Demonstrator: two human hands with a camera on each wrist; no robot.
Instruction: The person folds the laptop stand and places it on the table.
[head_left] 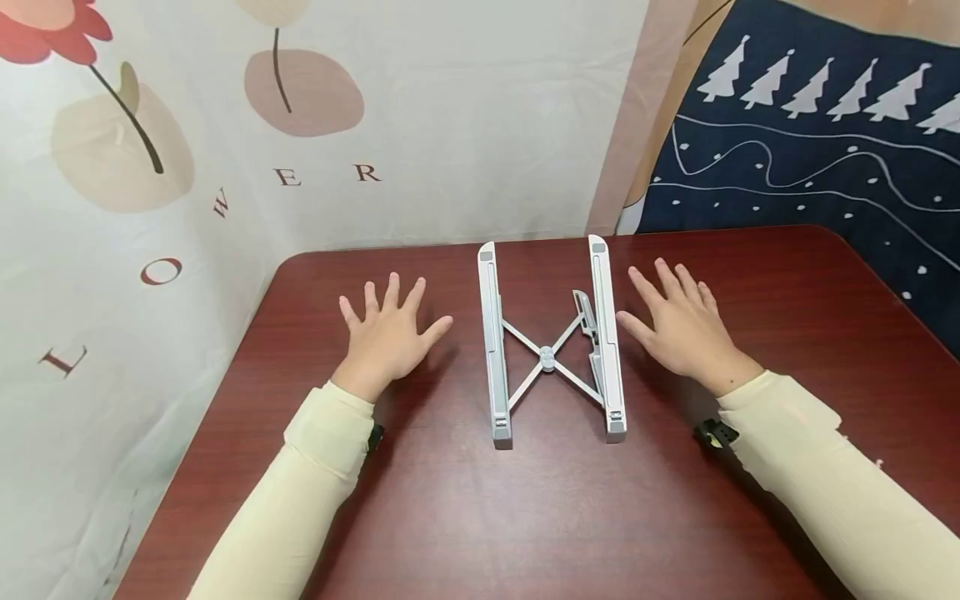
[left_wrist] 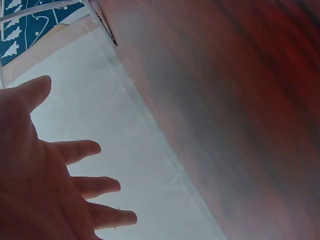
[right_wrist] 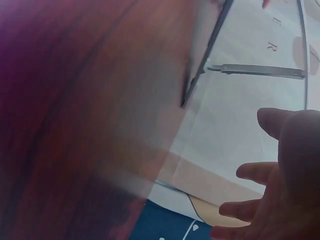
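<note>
A silver folding laptop stand (head_left: 547, 358) stands on the dark red wooden table, its two long rails joined by crossed bars at a round hub. To its left, my left hand (head_left: 386, 337) is held with the fingers spread, holding nothing. My right hand (head_left: 686, 329) is spread too on the stand's other side, its thumb close to the right rail (head_left: 609, 342). In the left wrist view, the left palm (left_wrist: 35, 175) and a bit of the stand (left_wrist: 40, 9) show. The right wrist view shows the right fingers (right_wrist: 257, 172) apart from the stand (right_wrist: 262, 71).
The table (head_left: 555, 525) has rounded far corners. Behind it and along the left hangs a pale cloth (head_left: 465, 125) with flowers and letters. A dark blue cloth (head_left: 810, 158) with white trees hangs at the right. Each wrist wears a dark strap.
</note>
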